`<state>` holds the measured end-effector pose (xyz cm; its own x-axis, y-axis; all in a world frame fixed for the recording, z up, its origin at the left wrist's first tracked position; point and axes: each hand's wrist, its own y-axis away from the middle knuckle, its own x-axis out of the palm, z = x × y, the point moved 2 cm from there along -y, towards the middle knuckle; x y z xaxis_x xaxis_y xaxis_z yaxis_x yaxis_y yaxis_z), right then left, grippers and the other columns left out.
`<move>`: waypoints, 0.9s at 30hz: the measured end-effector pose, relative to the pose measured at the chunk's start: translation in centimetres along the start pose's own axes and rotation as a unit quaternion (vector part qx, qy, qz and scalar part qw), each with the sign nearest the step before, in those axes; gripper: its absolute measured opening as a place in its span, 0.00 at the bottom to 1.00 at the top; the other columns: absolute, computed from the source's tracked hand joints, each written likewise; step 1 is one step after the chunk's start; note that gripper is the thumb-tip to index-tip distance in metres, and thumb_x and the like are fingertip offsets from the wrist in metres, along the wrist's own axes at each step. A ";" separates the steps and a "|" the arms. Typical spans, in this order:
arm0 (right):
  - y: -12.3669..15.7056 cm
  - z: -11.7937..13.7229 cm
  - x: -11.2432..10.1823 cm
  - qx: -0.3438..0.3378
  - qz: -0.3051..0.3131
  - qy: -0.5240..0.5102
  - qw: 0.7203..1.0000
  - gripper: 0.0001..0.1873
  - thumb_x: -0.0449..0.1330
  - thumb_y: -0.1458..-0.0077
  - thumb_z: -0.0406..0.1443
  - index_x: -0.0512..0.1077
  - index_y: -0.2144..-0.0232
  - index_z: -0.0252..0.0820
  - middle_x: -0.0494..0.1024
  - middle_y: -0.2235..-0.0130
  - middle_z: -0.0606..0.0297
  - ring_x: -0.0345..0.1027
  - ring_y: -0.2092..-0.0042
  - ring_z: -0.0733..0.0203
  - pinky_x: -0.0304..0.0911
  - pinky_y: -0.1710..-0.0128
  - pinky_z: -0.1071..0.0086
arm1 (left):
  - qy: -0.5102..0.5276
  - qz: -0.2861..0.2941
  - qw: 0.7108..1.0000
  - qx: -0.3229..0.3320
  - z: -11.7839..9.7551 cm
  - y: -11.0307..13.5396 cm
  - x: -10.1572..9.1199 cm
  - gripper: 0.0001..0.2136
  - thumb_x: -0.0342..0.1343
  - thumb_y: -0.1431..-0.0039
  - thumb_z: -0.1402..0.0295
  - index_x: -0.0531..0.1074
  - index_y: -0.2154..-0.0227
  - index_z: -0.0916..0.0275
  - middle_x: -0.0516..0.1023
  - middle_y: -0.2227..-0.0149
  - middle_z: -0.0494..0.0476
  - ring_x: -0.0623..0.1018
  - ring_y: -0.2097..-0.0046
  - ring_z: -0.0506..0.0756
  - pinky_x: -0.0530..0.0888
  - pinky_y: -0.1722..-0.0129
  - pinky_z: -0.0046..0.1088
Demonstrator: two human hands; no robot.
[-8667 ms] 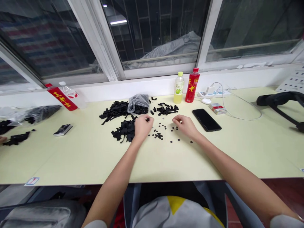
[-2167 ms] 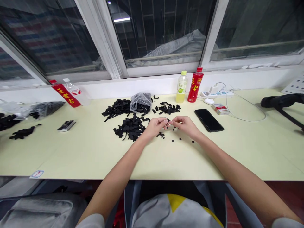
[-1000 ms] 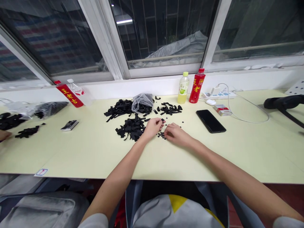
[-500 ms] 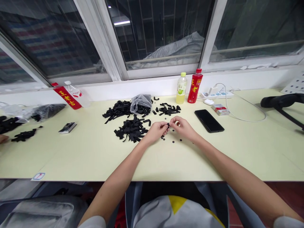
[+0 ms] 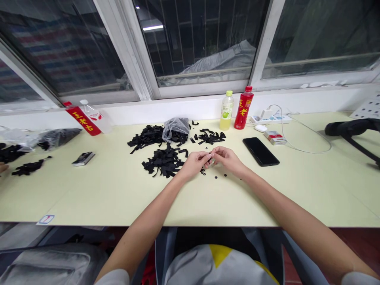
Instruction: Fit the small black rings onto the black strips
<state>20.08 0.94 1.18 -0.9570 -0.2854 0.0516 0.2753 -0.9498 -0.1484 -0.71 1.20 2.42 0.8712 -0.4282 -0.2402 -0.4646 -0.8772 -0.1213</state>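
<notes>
My left hand and my right hand meet above the table, fingertips pinched together. Between them shows a sliver of a small black strip, mostly covered by the fingers. Left of my left hand lies a loose pile of black fabric-like strips. Close under my hands are several small black rings, and some small black discs lie just nearer to me. A smaller group of black strips is spread beyond my hands.
A clear plastic bag rests on another strip pile. Behind stand a yellow drink bottle and a red bottle. To the right are a phone, a small box and a power strip. Another person's hand shows far left.
My hands have drawn slightly closer together, and less of the black strip shows between the fingertips. The view has shifted very slightly.
</notes>
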 end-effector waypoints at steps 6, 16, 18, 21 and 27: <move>0.3 0.2 0.2 0.036 0.038 -0.068 0.996 0.29 0.91 0.44 0.57 0.89 0.54 0.47 0.92 0.60 0.59 0.88 0.57 0.48 0.88 0.50 0.52 | 0.007 0.009 1.000 0.025 0.6 -0.4 -0.7 0.29 0.72 0.23 0.36 0.84 0.64 0.60 0.85 0.64 0.58 0.82 0.62 0.58 0.83 0.55 0.38; -0.1 -1.4 0.1 0.026 0.066 -0.075 0.995 0.29 0.90 0.45 0.59 0.94 0.57 0.44 0.93 0.62 0.56 0.88 0.59 0.46 0.87 0.45 0.49 | -0.039 0.012 0.999 0.014 0.5 0.6 -0.5 0.26 0.70 0.19 0.41 0.86 0.63 0.60 0.85 0.67 0.56 0.83 0.65 0.57 0.84 0.61 0.33; -0.1 -1.5 0.1 0.024 0.069 -0.073 0.995 0.29 0.90 0.44 0.59 0.94 0.57 0.44 0.92 0.63 0.57 0.88 0.59 0.46 0.88 0.44 0.48 | -0.047 0.006 0.999 0.013 0.2 0.7 -0.3 0.27 0.69 0.19 0.39 0.87 0.62 0.60 0.84 0.67 0.56 0.82 0.66 0.57 0.84 0.63 0.33; 0.0 -1.4 0.2 0.021 0.070 -0.068 0.995 0.26 0.89 0.42 0.58 0.93 0.57 0.46 0.92 0.63 0.57 0.89 0.58 0.44 0.88 0.44 0.47 | -0.055 0.000 0.998 0.017 0.0 0.9 -0.2 0.28 0.69 0.19 0.38 0.87 0.61 0.60 0.84 0.68 0.56 0.81 0.67 0.57 0.83 0.64 0.33; 0.2 -0.8 0.6 0.015 0.065 -0.057 0.996 0.24 0.88 0.41 0.57 0.94 0.58 0.46 0.91 0.63 0.57 0.87 0.58 0.44 0.86 0.44 0.47 | -0.075 -0.001 0.997 0.009 0.1 0.9 -0.4 0.28 0.69 0.20 0.38 0.88 0.63 0.60 0.86 0.67 0.58 0.79 0.69 0.56 0.79 0.66 0.33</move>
<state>19.50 0.64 0.36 -0.8967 -0.4178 0.1459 0.4009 -0.9065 -0.1322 -1.53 0.57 2.32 0.8394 -0.3873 -0.3814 -0.4661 -0.8738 -0.1386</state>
